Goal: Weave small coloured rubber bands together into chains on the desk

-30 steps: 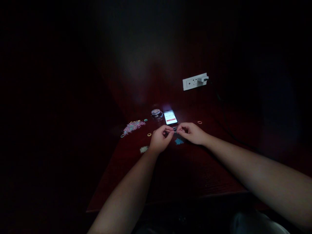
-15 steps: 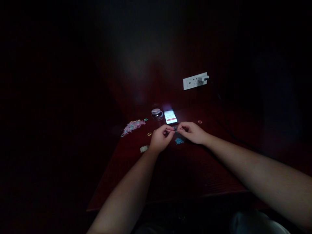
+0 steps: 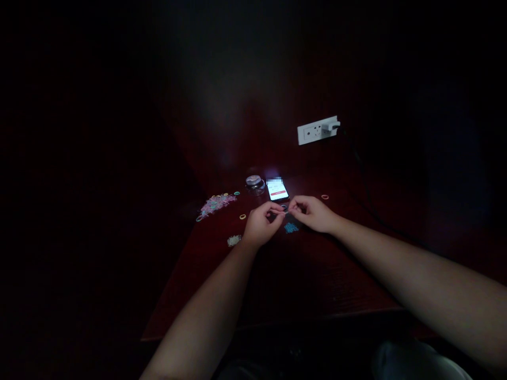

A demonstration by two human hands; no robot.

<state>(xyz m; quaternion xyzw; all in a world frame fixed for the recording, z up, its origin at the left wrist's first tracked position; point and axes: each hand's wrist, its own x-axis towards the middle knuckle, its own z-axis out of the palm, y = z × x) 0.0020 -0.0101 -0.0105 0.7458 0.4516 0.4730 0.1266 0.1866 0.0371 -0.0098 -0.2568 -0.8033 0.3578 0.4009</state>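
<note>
Pale strand (image 3: pixel 287 212): spanned the narrow gap between the two sets of fingertips over the table (image 3: pixel 293 285), its length running side to side; neither hand was nearer, each seeming to have an end.
Left hand (image 3: pixel 261 226): thumb and forefinger pinched the strand's left end, as far as I could tell in that gloom.
Right hand (image 3: pixel 312 215): pinched the opposite end likewise.
Small ring (image 3: pixel 283 207): lay just beyond the strand, towards the phone.
Blue pile (image 3: pixel 291 228): sat on the strand's near side.
Phone (image 3: pixel 278 191): glowed white with a red bar; its words were too small to read, its top blocked out.
Jar (image 3: pixel 254 184): stood beside the phone, its lid's marking illegible.
Wall socket (image 3: pixel 311 133): showed no brand I could make out.
</note>
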